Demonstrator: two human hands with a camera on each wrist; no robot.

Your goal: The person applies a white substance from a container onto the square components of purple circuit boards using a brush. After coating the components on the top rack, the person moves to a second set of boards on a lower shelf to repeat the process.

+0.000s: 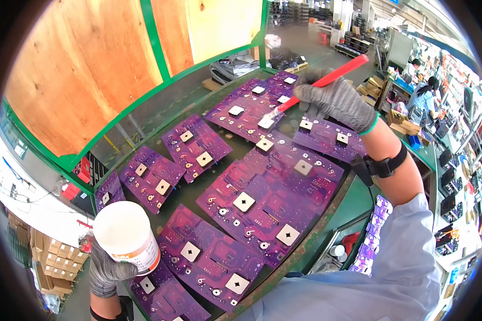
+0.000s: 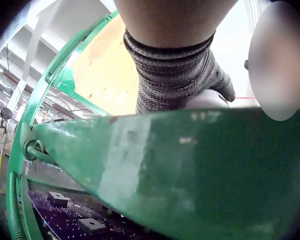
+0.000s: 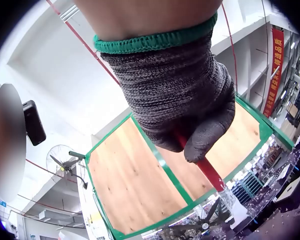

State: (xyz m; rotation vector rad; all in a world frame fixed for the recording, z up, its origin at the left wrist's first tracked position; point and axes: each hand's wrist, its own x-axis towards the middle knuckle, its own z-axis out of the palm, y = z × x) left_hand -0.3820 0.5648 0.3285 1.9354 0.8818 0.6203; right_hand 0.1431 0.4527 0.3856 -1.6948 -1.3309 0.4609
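My gloved right hand (image 1: 334, 100) grips a red-handled brush (image 1: 348, 67) above the far boards. Its pale bristles overlap a white square on a purple circuit board (image 1: 225, 120). From the right wrist view, the fingers curl round the red handle (image 3: 210, 172), bristles pointing down. At the near left, my gloved left hand (image 1: 108, 272) holds a white plastic tub (image 1: 124, 230) with an orange-and-white label, its open top tilted toward the camera. In the left wrist view a green metal edge (image 2: 190, 165) hides most of the tub, leaving only a pale sliver (image 2: 207, 99).
Several more purple boards with square pale pieces, including a large one (image 1: 278, 184), cover the green-framed table. A wooden panel in a green frame (image 1: 91, 69) stands behind. To the right, people sit at a workbench (image 1: 426, 99). Stacked cartons (image 1: 59, 257) stand at lower left.
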